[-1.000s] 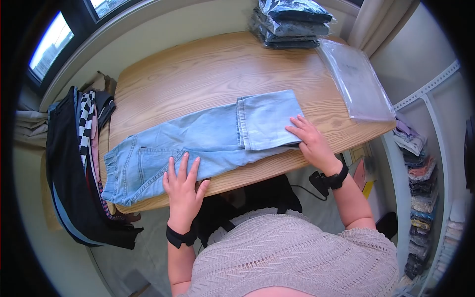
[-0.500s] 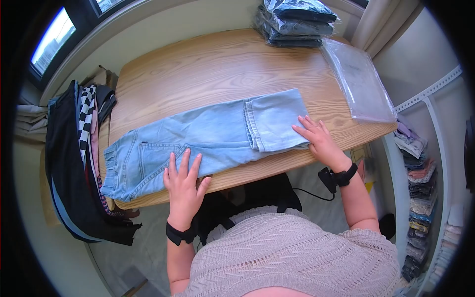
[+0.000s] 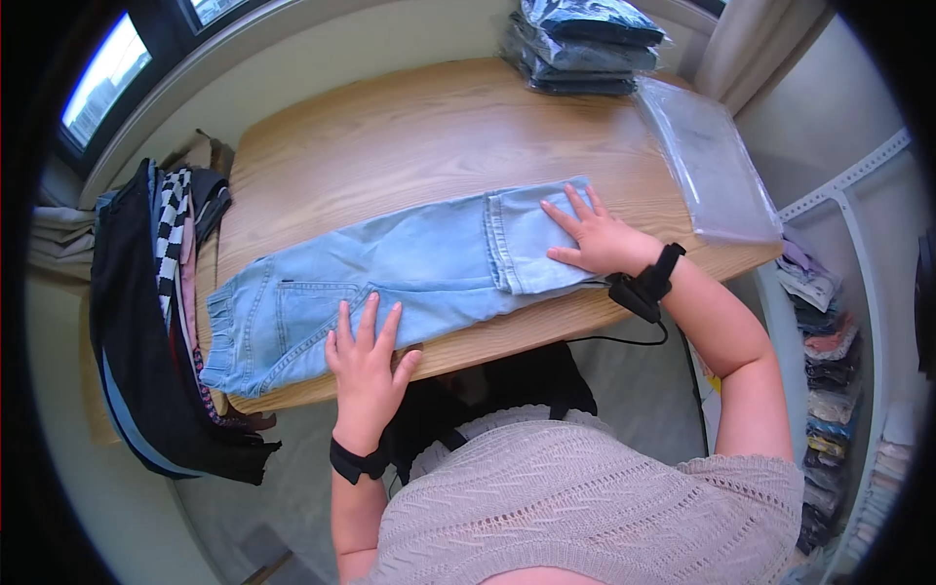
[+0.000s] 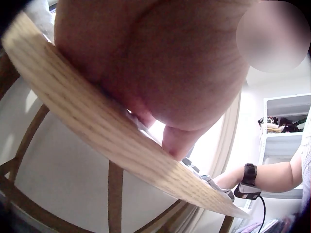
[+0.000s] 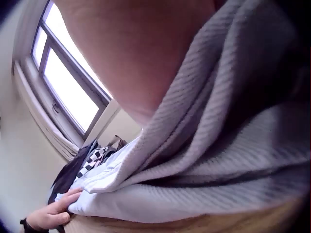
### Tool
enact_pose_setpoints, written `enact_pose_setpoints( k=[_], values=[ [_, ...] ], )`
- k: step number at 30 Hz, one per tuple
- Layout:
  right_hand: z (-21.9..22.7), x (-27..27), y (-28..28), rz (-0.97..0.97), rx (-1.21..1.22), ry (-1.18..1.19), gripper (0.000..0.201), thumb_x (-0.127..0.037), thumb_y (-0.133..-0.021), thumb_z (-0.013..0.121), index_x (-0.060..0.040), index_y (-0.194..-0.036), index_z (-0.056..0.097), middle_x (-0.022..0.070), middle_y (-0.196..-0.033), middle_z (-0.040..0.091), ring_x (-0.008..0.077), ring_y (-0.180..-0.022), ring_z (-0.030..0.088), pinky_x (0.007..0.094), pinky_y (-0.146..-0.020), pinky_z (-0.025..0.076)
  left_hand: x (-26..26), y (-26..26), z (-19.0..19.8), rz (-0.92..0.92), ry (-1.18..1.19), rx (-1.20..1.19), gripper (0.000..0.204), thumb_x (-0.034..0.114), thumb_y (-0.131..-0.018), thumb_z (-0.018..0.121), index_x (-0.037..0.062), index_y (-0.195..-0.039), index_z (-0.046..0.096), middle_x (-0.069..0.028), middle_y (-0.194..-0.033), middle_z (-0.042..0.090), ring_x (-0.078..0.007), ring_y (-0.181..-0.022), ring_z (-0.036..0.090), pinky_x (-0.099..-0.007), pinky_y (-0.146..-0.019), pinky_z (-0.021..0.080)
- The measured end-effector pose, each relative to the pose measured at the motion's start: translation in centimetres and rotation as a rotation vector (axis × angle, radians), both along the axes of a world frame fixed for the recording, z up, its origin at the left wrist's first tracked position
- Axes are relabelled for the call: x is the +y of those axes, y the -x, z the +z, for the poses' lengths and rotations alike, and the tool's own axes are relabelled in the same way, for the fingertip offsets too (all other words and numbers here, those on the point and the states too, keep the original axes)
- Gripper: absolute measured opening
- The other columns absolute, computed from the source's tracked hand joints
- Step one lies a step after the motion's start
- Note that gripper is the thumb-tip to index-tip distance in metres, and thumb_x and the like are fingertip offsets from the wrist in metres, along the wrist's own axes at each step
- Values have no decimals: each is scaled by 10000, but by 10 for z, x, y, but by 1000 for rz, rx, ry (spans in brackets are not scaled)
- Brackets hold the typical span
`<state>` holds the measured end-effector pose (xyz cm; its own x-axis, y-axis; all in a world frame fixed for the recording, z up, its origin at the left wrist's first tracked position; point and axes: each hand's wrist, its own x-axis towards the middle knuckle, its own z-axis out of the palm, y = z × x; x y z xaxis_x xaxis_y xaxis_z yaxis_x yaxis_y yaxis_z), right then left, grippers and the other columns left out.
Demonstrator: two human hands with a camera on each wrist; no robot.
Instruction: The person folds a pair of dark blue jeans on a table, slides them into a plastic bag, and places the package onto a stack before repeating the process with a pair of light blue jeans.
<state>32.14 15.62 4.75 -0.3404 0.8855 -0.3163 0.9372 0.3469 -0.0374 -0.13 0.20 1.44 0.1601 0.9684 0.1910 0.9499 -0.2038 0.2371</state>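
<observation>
Light blue jeans [image 3: 419, 249] with an elastic waistband [image 3: 220, 336] lie lengthwise along the table's near side, their leg ends [image 3: 522, 268] turned back over the legs at the right. My left hand [image 3: 367, 380] rests at the near edge of the jeans, fingers spread below the pocket. Flat on the turned-back part lies my right hand [image 3: 606, 244], its fingers spread toward the far edge of the fold. In the right wrist view the layered denim [image 5: 194, 145] sits close under that hand. The left wrist view shows my left palm [image 4: 155, 63] over the table edge.
The wooden table [image 3: 390, 127] carries a stack of bagged garments [image 3: 585, 49] at the back and clear plastic bags [image 3: 712, 161] at the right. A pile of trousers [image 3: 136, 322] hangs at the left end. Shelves of folded clothes [image 3: 829, 370] stand at the right.
My right hand has moved from the right end of the fold inward, up onto the turned-back part. The jeans shifted slightly right earlier. My left hand has stayed nearly in place.
</observation>
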Motion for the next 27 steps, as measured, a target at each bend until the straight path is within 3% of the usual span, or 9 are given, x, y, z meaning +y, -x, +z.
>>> enact_pose_setpoints(
  k=[2,4,5,6,8,11,18,21,27],
  values=[
    [-3,-3,-15,7,1,2,742,-501,-867,552,-215,-1472,231,213,-1528,118,446,-1391,134,524,-1087,262,1,0,1,14,1,-10,566,336,-824,638,168,-1339,476,-88,-1449,347,-389,-1353,238,-583,-1043,191],
    [-10,-4,-39,-7,465,-74,802,-465,-846,603,-107,-1459,232,248,-1501,173,435,-1374,195,459,-1088,289,3,-1,1,2,0,-13,573,342,-821,639,167,-1341,472,-90,-1449,347,-390,-1353,237,-584,-1043,190],
    [-16,-9,-49,-31,580,-302,813,-419,-797,690,14,-1380,326,305,-1359,395,396,-1279,398,399,-1020,385,2,-2,1,21,6,-12,581,347,-819,641,166,-1344,469,-92,-1449,346,-390,-1354,236,-585,-1043,188],
    [-10,-19,-50,-17,571,-295,813,-419,-797,690,14,-1380,326,305,-1359,395,396,-1279,398,399,-1020,385,1,-3,1,35,10,-23,581,347,-819,641,166,-1344,469,-92,-1449,346,-390,-1354,236,-585,-1043,188],
    [2,-43,-44,-632,486,-141,699,-406,-770,724,43,-1246,479,295,-1124,583,372,-1075,574,390,-897,467,0,-2,4,22,8,-10,582,327,-822,631,159,-1354,463,-98,-1461,337,-378,-1368,220,-561,-1061,175],
    [-9,-67,-36,-678,535,-53,614,-391,-752,749,64,-1116,559,244,-943,650,330,-875,646,366,-768,503,1,-2,4,27,13,-4,580,335,-825,628,158,-1352,466,-98,-1460,338,-378,-1366,222,-561,-1061,173],
    [-44,-73,-39,-684,1004,-81,465,-298,-791,736,64,-1032,572,117,-920,669,179,-818,649,324,-702,510,1,-3,2,40,-3,-4,573,344,-826,626,154,-1345,473,-100,-1457,340,-381,-1362,227,-567,-1060,171],
    [-46,-78,-23,-995,2270,270,296,-120,-906,584,-38,-1182,514,75,-1108,608,200,-999,602,354,-875,516,0,-4,1,37,-30,-4,579,362,-815,642,163,-1334,483,-93,-1442,355,-380,-1357,231,-586,-1039,197],
    [-48,-90,57,-1087,2460,390,405,-146,-918,585,-70,-1290,444,51,-1297,501,213,-1194,467,366,-1062,342,-7,-2,-1,39,-18,4,583,375,-815,641,161,-1334,483,-93,-1441,353,-380,-1357,230,-588,-1035,206]
  ],
)
